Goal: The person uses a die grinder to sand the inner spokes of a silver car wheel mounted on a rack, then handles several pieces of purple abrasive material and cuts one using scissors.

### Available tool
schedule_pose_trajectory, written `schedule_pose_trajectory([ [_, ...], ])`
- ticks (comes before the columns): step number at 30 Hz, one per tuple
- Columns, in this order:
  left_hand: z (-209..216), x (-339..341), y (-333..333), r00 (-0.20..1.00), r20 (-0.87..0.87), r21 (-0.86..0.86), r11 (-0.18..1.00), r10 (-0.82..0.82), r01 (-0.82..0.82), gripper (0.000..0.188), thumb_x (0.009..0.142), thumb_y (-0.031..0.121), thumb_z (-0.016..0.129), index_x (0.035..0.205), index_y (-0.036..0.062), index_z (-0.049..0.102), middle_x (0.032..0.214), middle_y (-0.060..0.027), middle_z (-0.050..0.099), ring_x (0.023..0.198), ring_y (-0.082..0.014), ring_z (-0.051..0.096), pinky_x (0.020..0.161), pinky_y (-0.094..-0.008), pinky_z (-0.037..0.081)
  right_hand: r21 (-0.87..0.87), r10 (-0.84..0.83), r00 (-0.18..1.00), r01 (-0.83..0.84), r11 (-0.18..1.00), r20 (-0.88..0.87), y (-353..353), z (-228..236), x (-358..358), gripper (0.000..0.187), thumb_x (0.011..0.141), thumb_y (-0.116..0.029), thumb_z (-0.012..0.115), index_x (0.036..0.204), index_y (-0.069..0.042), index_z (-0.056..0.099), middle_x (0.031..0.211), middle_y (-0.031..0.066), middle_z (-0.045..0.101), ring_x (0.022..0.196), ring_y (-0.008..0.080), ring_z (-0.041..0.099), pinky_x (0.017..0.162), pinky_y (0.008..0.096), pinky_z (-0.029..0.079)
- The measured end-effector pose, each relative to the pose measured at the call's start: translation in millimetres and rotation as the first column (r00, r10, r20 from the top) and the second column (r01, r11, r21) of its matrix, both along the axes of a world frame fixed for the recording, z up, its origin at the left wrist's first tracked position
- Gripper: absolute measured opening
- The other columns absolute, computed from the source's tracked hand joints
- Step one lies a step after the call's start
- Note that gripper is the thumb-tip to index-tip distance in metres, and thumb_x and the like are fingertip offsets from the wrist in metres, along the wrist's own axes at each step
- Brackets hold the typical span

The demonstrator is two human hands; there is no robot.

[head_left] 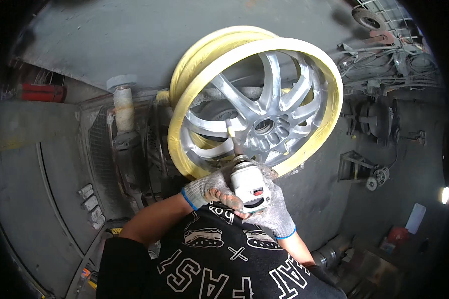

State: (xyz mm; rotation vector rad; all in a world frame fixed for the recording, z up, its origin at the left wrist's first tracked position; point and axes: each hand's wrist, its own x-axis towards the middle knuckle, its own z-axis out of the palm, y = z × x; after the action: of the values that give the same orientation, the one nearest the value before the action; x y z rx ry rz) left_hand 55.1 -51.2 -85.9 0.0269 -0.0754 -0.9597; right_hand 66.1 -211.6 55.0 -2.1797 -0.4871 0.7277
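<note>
A silver alloy wheel rim (271, 107) with polished spokes stands tilted in front of me, its outer lip wrapped in yellow masking tape (252, 48). Both of my hands, in grey knit gloves with blue cuffs, are closed around a white drill (250, 185). My left hand (210, 191) grips its left side, while my right hand (276, 208) wraps the right side and underside. Out of the chuck runs a narrow bit with a yellowish tip (231, 132). That tip lies against or just over a spoke near the hub; contact is hard to judge.
An upright post with a round pale cap (122, 89) stands left of the rim. Hoses and cables (384, 65) hang at the far right, above a small stand with a motor (364, 172). A red cylinder (42, 92) lies at the far left. Clutter (369, 266) fills the lower right.
</note>
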Motion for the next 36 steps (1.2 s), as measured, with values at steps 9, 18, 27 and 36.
schedule_pose_trajectory([
  [9,59,23,9,0.898,0.383,0.189,0.933,0.216,-0.305,0.085,0.065,0.028,0.092,0.131,-0.0017,0.048,0.112,-0.0120,0.064,0.099,-0.0195,0.064,0.081,-0.0340,0.056,-0.005,-0.122,0.992,0.122,0.993,-0.039,-6,8,0,0.080,0.065,-0.034,0.088,0.129,-0.001,0.053,0.118,0.0166,0.065,0.111,0.0309,0.064,0.099,0.0403,0.048],
  [18,56,-4,43,0.946,0.265,0.122,0.967,0.186,-0.224,0.102,0.061,0.026,0.086,0.141,-0.0095,0.033,0.106,-0.0223,0.061,0.079,-0.0223,0.066,0.064,-0.0335,0.057,-0.007,0.089,0.991,-0.089,0.996,0.101,17,-1,0,0.094,0.065,-0.048,0.085,0.135,-0.001,0.047,0.122,0.0214,0.062,0.115,0.0378,0.061,0.100,0.0444,0.047],
  [27,40,7,33,0.970,0.222,0.021,0.994,0.099,-0.106,0.094,0.067,0.016,0.087,0.144,-0.0003,0.036,0.111,-0.0153,0.063,0.088,-0.0249,0.066,0.072,-0.0373,0.058,0.006,-0.133,0.990,0.133,0.991,-0.051,20,16,-7,0.080,0.065,-0.045,0.087,0.124,0.000,0.056,0.114,0.0158,0.066,0.106,0.0269,0.065,0.094,0.0379,0.049],
  [36,46,-22,69,0.969,0.173,0.122,0.972,0.177,-0.200,0.099,0.060,0.021,0.091,0.140,-0.0056,0.039,0.121,-0.0221,0.058,0.101,-0.0319,0.065,0.076,-0.0439,0.061,-0.162,0.058,0.995,-0.045,0.986,0.079,41,8,-7,0.100,0.059,-0.056,0.086,0.133,0.000,0.049,0.123,0.0214,0.060,0.113,0.0391,0.060,0.097,0.0463,0.048],
])
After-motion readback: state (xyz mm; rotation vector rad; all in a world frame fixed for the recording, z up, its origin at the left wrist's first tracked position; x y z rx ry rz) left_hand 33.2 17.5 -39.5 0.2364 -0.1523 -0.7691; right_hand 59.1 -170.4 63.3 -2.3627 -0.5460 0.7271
